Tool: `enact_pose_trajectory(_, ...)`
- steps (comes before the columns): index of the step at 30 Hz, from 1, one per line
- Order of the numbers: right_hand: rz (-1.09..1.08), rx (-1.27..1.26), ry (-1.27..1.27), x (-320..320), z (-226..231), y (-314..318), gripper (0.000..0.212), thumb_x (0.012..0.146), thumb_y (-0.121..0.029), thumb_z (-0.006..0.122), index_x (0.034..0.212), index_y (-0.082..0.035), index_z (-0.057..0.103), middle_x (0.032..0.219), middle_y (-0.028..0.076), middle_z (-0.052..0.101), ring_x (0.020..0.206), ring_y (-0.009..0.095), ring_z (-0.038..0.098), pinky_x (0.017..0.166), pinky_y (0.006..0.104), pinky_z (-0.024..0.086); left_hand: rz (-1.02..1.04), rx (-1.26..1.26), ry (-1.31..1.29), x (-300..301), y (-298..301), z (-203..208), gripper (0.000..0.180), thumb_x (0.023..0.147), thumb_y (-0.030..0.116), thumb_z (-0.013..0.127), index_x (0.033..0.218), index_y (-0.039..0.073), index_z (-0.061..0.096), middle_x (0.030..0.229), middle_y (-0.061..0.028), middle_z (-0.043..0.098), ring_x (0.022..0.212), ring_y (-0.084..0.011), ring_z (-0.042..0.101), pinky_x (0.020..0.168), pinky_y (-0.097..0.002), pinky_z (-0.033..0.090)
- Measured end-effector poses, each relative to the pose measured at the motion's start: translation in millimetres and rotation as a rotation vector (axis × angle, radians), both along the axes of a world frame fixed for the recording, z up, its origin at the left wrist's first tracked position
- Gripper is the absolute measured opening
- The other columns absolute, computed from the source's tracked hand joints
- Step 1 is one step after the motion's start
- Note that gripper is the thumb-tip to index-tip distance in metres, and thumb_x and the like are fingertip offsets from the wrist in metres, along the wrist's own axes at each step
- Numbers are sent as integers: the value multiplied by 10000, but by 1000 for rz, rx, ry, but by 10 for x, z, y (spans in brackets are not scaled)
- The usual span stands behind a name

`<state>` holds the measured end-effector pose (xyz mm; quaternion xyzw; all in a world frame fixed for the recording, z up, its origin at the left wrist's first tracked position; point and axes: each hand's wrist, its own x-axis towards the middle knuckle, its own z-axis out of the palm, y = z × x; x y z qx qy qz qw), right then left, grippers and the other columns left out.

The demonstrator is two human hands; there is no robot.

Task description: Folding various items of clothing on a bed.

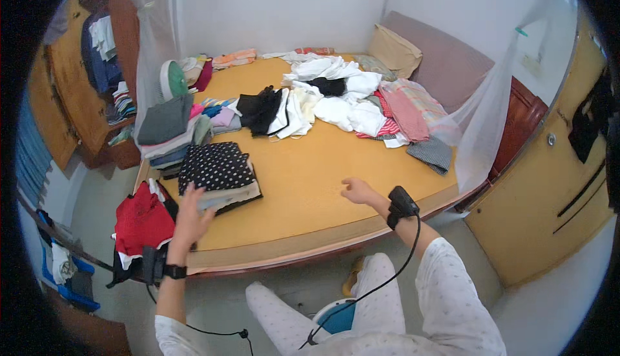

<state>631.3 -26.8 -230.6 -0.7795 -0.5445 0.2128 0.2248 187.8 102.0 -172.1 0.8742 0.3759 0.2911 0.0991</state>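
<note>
Black fabric with white polka dots tops the folded stack (218, 165) on the bed's mustard-yellow surface (303, 191), head view. Your left forearm rises almost straight from the lower left, black gear strapped at the wrist; your left hand (189, 220) is open, fingers spread and pointing away from you, thumb out to the right. Your right forearm slants in from the lower right, black box (403, 202) on the wrist, cable (408, 259) trailing down. Your right hand (359, 191) is loosely open, fingers part-curled and pointing left, nothing visible in it.

Materials: stack is soft, flat, roughly rectangular; pale grey and beige layers under the dots, black at the bottom. Red garment (145, 217) is rumpled, lying over black cloth. Taller folded pile (166, 123) has squared edges, dark grey on top. White clothes (352, 101) are a loose, crumpled heap.

Position: stack sits at your left hand, fingertips overlapping its near left edge in view; can't tell if they touch. It's well left of your right hand, bare yellow surface between. Red garment is just left of your left hand.
</note>
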Motion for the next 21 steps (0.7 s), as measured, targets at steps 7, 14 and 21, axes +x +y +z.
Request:
enact_pose_trajectory(7, -422, 254, -118, 1588, -615, -611, 447, 724, -183, 569, 1107, 45, 532, 1052, 257, 567, 976, 363, 557, 859, 389, 436, -211, -331, 268, 2030, -61, -860, 618, 730, 281, 651, 1220, -7, 411, 1346, -292, 264, 1246, -405, 285, 1028, -413, 271)
enact_pose_trajectory(14, -506, 323, -175, 2379, -1017, -443, 471, 781, -132, 554, 1203, 32, 426, 1155, 244, 493, 1103, 377, 450, 922, 408, 376, -344, -504, 416, 3651, -212, -2009, 781, 698, 362, 669, 1268, -54, 335, 1327, -350, 233, 1246, -452, 250, 1036, -458, 242)
enact_pose_trajectory(21, -546, 278, -203, 3311, -1170, 66, 556, 778, -113, 564, 1267, 27, 338, 1273, 264, 355, 1178, 393, 348, 968, 444, 311, -241, -329, 727, 4555, -234, -2388, 930, 660, 424, 691, 1301, -85, 249, 1247, -425, 267, 1179, -550, 265, 983, -571, 234)
